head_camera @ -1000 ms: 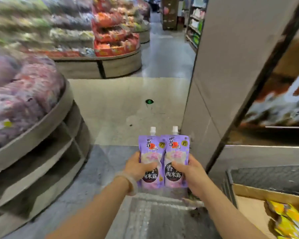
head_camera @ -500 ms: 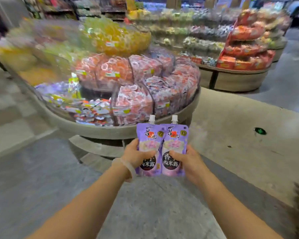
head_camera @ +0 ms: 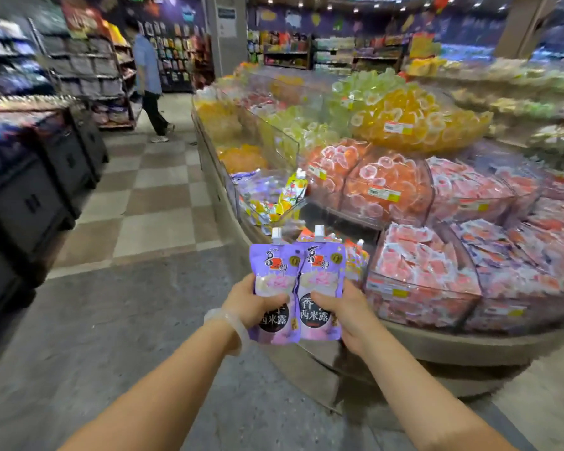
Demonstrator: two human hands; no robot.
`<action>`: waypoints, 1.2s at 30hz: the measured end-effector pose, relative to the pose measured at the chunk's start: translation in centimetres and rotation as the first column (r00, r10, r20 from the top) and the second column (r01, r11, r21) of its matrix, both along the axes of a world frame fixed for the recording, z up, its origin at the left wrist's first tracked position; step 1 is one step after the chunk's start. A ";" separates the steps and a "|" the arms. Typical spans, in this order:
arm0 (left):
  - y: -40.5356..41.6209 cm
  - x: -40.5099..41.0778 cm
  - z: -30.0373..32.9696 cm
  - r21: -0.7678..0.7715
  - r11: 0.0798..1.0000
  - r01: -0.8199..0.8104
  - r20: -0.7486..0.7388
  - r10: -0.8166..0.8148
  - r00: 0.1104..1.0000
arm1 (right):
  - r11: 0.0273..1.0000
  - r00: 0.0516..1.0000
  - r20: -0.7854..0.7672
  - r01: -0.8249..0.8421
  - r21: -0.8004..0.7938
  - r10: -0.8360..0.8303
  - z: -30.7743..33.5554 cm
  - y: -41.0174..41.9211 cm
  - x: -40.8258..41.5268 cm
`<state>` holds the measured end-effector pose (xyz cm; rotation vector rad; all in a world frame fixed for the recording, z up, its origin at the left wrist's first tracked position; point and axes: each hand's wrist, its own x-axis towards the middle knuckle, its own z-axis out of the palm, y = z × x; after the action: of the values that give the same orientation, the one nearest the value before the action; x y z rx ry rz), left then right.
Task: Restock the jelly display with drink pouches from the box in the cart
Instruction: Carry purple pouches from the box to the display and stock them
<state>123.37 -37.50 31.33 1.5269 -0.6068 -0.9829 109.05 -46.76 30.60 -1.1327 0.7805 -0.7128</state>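
Two purple drink pouches (head_camera: 295,288): glossy plastic film w/ white plastic caps. Clear plastic bin dividers (head_camera: 284,141), shiny. Grey floor (head_camera: 111,320) matt.

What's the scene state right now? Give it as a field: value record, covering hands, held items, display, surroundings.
left hand: grip on left purple pouch
right hand: grip on right purple pouch
pouches: upright, side by side, edges touching, white caps up
jelly display: round tiered stand, directly ahead and right
nearest bin: pink jelly packs
pouch bin: mixed pouches, beyond the held pair
placement: not yet done
background: person in aisle, far left
cart: not in view
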 end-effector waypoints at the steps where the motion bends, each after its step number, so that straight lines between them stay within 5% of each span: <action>1: -0.7 2.0 0.5 -0.001 1.000 -0.029 0.000 0.029 1.000 | 0.999 0.999 0.003 -0.032 -0.006 0.032 0.4 -1.2 2.3; 16: -8.5 30.7 -0.3 0.036 0.971 -0.238 -0.074 0.240 0.968 | 0.968 0.968 -0.027 -0.248 0.025 0.248 -1.4 -12.2 34.2; 25: -19.7 49.2 0.6 0.058 0.996 -0.070 -0.014 0.071 0.997 | 0.998 0.997 -0.038 -0.063 0.007 0.063 -0.8 -20.3 49.6; 36: -40.2 57.6 -0.6 0.015 0.990 0.140 -0.029 -0.139 0.990 | 0.982 0.977 -0.133 0.178 0.058 -0.169 -2.2 -37.5 56.8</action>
<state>180.96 -77.73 30.70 1.4992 -0.6944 -1.1161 165.85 -84.22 28.36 -1.0628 1.0146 -0.7577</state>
